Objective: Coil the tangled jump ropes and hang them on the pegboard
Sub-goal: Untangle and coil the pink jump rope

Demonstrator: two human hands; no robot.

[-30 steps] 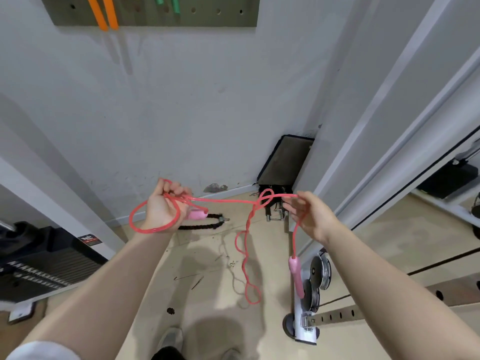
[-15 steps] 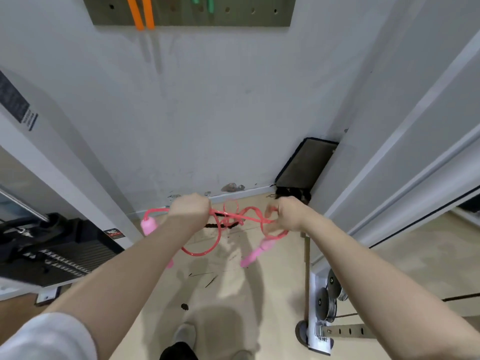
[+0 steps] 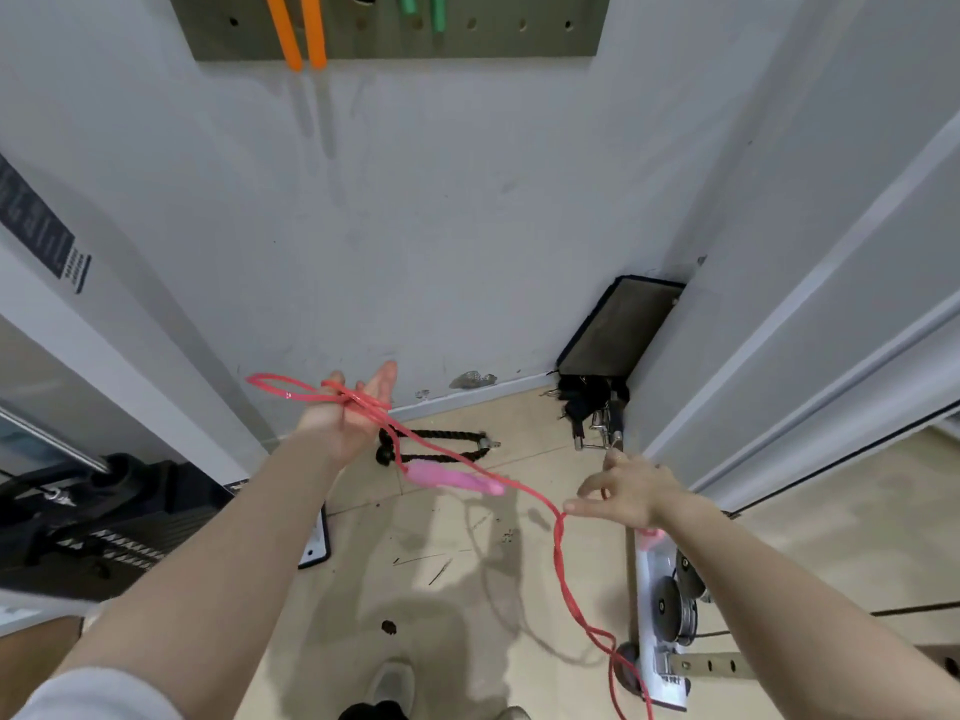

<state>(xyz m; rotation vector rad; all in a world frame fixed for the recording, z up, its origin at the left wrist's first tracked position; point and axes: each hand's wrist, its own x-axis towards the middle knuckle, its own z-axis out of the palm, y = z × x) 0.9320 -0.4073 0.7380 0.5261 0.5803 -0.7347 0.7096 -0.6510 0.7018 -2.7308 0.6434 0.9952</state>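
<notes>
A red jump rope (image 3: 519,491) with pink handles stretches between my hands. My left hand (image 3: 348,415) is palm up with straight fingers, and several rope loops (image 3: 291,392) lie across the palm. One pink handle (image 3: 449,478) dangles from the rope between the hands. My right hand (image 3: 631,493) is lower and to the right and pinches the rope at its fingertips. From there a twisted length drops toward the floor. Something pink shows under the right wrist. The grey pegboard (image 3: 493,39) is high on the wall, with orange rope (image 3: 298,33) and green rope (image 3: 415,7) hanging from it.
A black rope attachment (image 3: 436,449) lies on the floor by the wall. A dark tray (image 3: 618,330) leans in the corner above metal clips (image 3: 597,431). A black weight stack (image 3: 78,517) stands at the left, and pulleys on a white base (image 3: 670,605) at the right.
My hands have moved apart. The left hand went from a fist on the rope to a flat upturned palm. The right hand dropped down and right, drawing the rope out.
</notes>
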